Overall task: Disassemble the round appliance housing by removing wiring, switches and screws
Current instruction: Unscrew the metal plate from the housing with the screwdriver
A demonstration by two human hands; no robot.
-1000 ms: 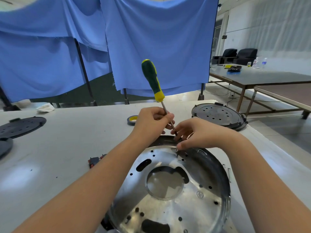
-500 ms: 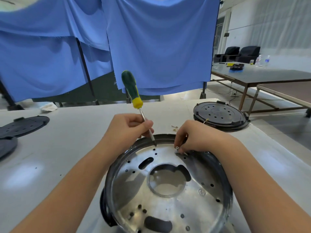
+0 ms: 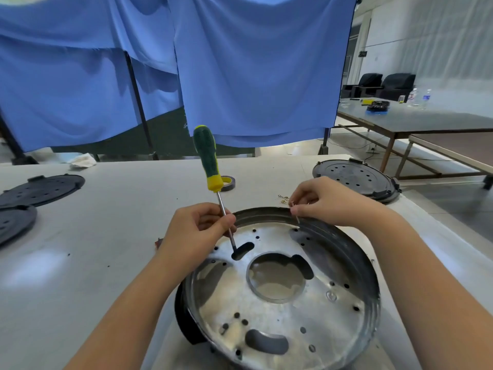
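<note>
Right, one round metal housing [image 3: 280,287] sits on the white table [image 3: 106,236] just in front of me, open side up, its shiny floor dotted with small holes, one big round opening in the middle and two long dark slots, one on the far side and one on the near side. My left hand [image 3: 194,236] grips one screwdriver [image 3: 213,182] low on its bare shaft, fingers curled round the steel, green and yellow handle sticking up and leaning away to the left. Its tip sits at the far slot; I can't tell if it touches metal. My right hand [image 3: 328,201] hovers over the far rim, thumb and forefinger pinching one small screw [image 3: 296,218], thin and pale, pointing down towards the rim. A little cluster of small metal bits [image 3: 284,198] lies on the table just past the rim, too tiny to count. One roll of tape [image 3: 229,180] lies flat behind the screwdriver handle. Dark perforated discs: I count three, two on the left edge, one [image 3: 42,189] behind the other [image 3: 13,225], and one [image 3: 354,180] far right. Two blue sheets [image 3: 240,70] hang behind. On the other table [image 3: 426,121], two bottles [image 3: 418,97].
</note>
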